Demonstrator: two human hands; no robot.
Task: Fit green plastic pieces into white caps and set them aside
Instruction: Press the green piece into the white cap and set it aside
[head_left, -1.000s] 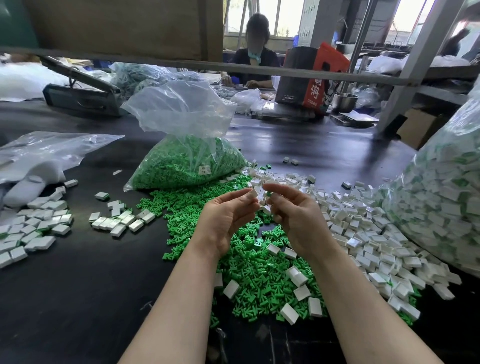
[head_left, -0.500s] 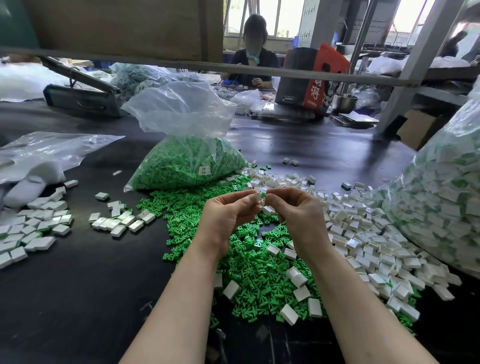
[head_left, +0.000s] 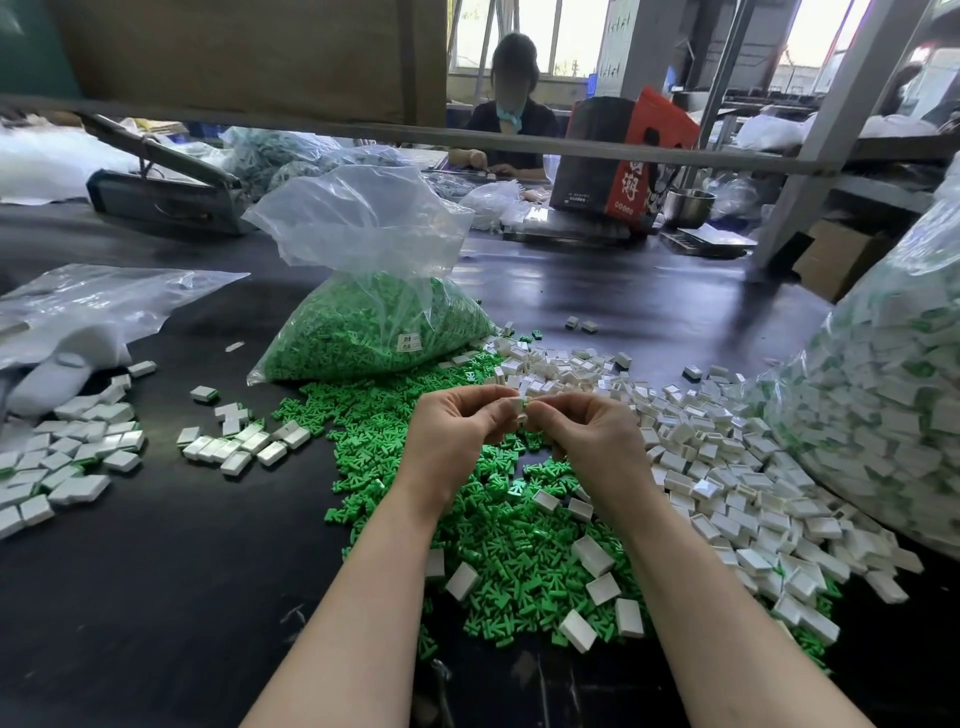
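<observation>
Left hand (head_left: 457, 436) and right hand (head_left: 587, 441) met fingertip to fingertip above the loose green pieces (head_left: 498, 525), fingers pinched on a white cap (head_left: 515, 404) with a green piece (head_left: 525, 403) at its edge, empty caps (head_left: 727, 467) heaped right, finished caps (head_left: 67, 457) lay far left

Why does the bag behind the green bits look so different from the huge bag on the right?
The green-piece bag holds only loose green pieces; the big bag on the right is packed with white caps showing green inside. The green-piece bag is smaller, its top open and crumpled; the big bag runs out of view. Both are clear plastic on the black table.
</observation>
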